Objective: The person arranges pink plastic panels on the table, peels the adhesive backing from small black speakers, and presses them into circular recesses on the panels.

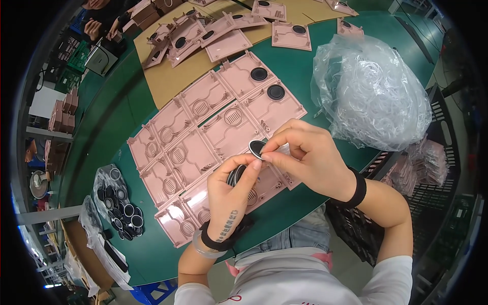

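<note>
Item one: my right hand (pixel 310 157), fingers pinched on a small black oval disc (pixel 256 148) with a pale rim, held just above the pink panels near the table's front edge.

Item two: my left hand (pixel 231 190), thumb and fingers curled around a short stack of the same black discs (pixel 235 175); its thumb tip meets the right hand's fingertips at the single disc.

Item three: pink plastic panels (pixel 203 137), laid flat in two touching rows on the green table (pixel 132 107), each with a round slotted grille. Two at the far end of the row already carry black discs (pixel 268 84) in their round openings (the rest show bare grilles).

Item four: an open bag of loose black discs (pixel 119 203), on the table to my left, well apart from the hands.

Item five: a large crumpled clear plastic bag (pixel 371 91), to my right on the table.

Item six: more pink panels heaped on brown cardboard (pixel 168 76) at the far side, several with black discs fitted.

Item seven: a black crate (pixel 432 173) at the right edge, holding pink parts.
</note>
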The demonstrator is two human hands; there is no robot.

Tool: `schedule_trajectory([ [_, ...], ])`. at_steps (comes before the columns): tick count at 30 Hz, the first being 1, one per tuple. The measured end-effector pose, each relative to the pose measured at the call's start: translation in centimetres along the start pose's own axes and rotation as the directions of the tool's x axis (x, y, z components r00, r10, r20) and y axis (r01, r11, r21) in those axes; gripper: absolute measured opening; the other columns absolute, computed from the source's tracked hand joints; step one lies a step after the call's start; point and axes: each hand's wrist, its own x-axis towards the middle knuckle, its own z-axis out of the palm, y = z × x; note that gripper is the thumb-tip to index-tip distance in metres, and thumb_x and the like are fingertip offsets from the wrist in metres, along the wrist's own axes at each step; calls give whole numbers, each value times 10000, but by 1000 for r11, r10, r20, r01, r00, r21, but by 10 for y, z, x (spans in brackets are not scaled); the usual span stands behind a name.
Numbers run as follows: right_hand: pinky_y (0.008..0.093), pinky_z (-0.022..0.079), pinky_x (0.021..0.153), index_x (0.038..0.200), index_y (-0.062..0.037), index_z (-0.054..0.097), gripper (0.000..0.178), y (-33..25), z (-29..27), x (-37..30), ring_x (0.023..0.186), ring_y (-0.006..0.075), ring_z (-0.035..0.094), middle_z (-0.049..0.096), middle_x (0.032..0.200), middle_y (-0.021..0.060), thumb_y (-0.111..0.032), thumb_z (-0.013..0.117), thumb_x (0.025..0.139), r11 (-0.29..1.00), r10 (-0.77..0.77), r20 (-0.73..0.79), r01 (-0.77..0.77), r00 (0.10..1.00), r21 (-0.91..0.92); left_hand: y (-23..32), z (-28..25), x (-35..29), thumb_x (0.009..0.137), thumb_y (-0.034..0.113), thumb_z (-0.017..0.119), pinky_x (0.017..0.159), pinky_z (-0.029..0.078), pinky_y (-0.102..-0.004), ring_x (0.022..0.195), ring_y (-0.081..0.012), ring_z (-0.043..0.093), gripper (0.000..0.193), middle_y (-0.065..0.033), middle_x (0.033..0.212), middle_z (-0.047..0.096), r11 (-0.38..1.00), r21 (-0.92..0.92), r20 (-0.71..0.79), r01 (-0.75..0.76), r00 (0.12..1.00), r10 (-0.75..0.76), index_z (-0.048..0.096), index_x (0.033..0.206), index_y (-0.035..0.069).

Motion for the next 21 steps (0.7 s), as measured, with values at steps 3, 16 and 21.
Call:
schedule_trajectory([
  [3, 196, 298, 449, 886, -51, 682, 112, 1, 1, 0, 489, 35, 358, 620, 854, 15, -31, 710, 780, 1000, 3, -1, -3, 1000, 7, -1, -1, 0, 888, 74, 638, 593, 383, -155, 677, -14, 492, 113, 31, 776, 595, 999, 30, -4, -24, 1000, 24, 653, 967, -5],
  [16, 198, 338, 449, 886, -46, 679, 132, 2, 1, -1, 494, 52, 420, 663, 846, 39, -32, 720, 762, 996, -63, 21, 64, 998, -57, -2, -1, 2, 885, 63, 635, 581, 380, -162, 659, -11, 475, 66, 38, 760, 580, 1000, 30, -15, -5, 1000, 6, 641, 912, 3],
  [21, 214, 422, 474, 875, -33, 667, 159, 3, 7, -3, 536, 81, 521, 675, 846, 56, -28, 731, 730, 966, -198, -34, 189, 980, -179, -1, 4, 1, 875, 39, 631, 588, 385, -180, 649, -31, 471, 57, 23, 754, 574, 980, 165, -44, -111, 992, 120, 627, 904, -10],
])
